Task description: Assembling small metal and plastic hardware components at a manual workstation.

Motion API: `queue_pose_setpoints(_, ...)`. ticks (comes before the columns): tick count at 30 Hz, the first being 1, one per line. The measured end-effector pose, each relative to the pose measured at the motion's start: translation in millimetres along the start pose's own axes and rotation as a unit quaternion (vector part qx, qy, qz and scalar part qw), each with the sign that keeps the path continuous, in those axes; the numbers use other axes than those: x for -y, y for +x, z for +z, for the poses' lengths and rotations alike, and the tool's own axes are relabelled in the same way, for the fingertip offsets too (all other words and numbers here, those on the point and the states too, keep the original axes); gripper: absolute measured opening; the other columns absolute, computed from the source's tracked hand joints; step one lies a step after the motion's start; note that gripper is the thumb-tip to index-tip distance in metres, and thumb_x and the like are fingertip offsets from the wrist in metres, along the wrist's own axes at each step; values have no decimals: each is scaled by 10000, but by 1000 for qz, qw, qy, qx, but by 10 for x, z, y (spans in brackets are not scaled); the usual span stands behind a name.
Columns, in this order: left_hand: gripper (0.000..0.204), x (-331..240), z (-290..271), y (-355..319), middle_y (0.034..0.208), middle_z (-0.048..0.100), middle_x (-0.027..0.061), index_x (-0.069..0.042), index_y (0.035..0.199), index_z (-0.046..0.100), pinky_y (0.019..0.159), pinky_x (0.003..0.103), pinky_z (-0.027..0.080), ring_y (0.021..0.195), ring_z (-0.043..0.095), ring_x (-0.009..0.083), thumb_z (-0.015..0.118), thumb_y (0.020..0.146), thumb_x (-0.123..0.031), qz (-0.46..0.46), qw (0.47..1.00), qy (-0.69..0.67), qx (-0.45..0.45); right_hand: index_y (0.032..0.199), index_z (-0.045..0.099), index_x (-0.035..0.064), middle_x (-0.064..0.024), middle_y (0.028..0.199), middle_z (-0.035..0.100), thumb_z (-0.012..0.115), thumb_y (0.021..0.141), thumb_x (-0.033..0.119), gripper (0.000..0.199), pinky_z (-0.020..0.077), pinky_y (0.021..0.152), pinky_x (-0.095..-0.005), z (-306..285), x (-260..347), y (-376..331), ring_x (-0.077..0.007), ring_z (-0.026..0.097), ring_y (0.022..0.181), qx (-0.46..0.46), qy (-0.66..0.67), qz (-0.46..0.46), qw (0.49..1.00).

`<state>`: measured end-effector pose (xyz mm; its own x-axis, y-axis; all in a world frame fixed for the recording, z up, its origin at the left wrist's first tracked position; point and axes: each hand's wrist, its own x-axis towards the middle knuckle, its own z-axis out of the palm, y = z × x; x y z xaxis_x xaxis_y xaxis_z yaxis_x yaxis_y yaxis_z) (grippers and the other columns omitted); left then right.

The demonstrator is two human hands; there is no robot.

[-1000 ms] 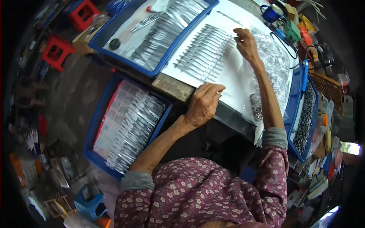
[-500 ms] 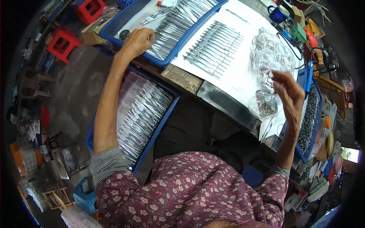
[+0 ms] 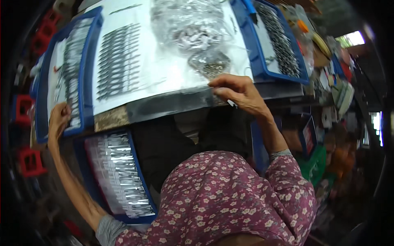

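My left hand [image 3: 60,117] is closed at the near end of a blue tray [image 3: 87,74] on the left; its fingers hide whatever they may hold. Slim silver metal tools [image 3: 74,61] fill that tray. Over the worktop's near edge, my right hand [image 3: 240,93] is closed, thumb and forefinger almost together. A small pale, shiny piece [image 3: 232,103] sticks out under its curled fingers. Just beyond its fingertips lies an open clear bag of tiny metal parts [image 3: 214,69]. Similar slim tools [image 3: 119,61] lie in a neat row on the white sheet [image 3: 158,67] between my hands.
Clear plastic bags of pale parts [image 3: 197,35] lie at the middle back. Another blue tray [image 3: 271,76] on the right contains many small dark metal pieces. Below the worktop edge, a blue crate [image 3: 141,176] has more silver tools. Red stools [image 3: 30,162] stand at the left.
The whole view has turned and shifted. My right hand has come from beside the plastic bags to the worktop's near edge, its fingers closer together. My left hand remains at the blue tray.
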<state>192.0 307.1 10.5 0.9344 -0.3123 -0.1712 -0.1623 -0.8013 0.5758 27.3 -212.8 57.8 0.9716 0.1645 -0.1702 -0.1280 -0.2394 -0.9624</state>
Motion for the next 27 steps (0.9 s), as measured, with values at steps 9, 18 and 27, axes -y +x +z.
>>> queue_pose_setpoints(9,133,-280,-130,-255,693,367,48,-25,764,392,604,279,326,659,357,140,504,749,-95,30,998,35,-33,1014,611,-5,3,769,582,584,845,132,219,417,581,-180,-259,-163,-144,-38,491,643,-60,-21,-22,998)
queue_pose_setpoints(18,114,-419,-268,-528,730,423,-7,-39,875,507,618,230,349,681,395,82,509,884,-153,40,978,-14,-203,1016,605,-17,-15,771,595,566,841,101,214,438,605,-198,-426,-377,81,-60,512,654,-154,-195,-73,966)
queue_pose_setpoints(27,152,-1126,4,-691,882,593,58,1,966,592,756,239,444,808,563,116,570,860,-106,88,890,-137,-426,977,610,-21,-66,799,622,554,827,79,190,455,615,-243,-411,-273,454,-102,546,671,-165,-258,-137,942)
